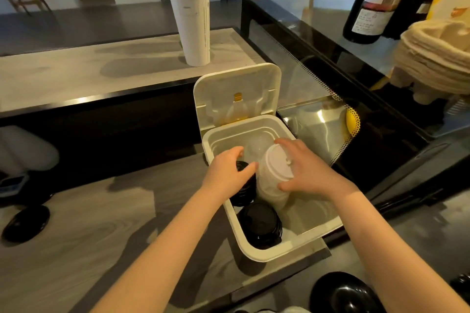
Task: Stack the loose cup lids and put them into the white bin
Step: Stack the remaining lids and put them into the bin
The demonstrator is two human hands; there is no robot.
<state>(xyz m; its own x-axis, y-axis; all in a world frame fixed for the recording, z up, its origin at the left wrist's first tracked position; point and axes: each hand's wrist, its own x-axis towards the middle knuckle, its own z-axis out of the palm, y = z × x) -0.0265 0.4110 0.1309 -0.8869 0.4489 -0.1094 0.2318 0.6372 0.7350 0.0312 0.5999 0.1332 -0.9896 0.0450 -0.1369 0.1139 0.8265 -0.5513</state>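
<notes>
Head camera view, looking down at two bare forearms reaching into a white bin (256,255) whose hinged bin lid (236,94) stands open just beyond the hands. The right hand (311,170) has its fingers and thumb spread and curled round the top of a tilted stack of white lids (272,180), gripping it inside the bin. Just left of it, almost touching, the left hand (229,173) curls over a stack of black lids (245,189) and holds its top; how firmly cannot be told. A second black stack (260,223) sits in the bin below both hands, nearer the person. Clear lids (256,147) lie in the bin just beyond the fingertips. Well to the left of the left hand, a loose black lid (25,222) rests on the wooden counter (101,223); another black lid (343,292) lies below the right forearm. Far beyond the left hand, tall white paper cups (193,20) stand nested on a higher ledge.
</notes>
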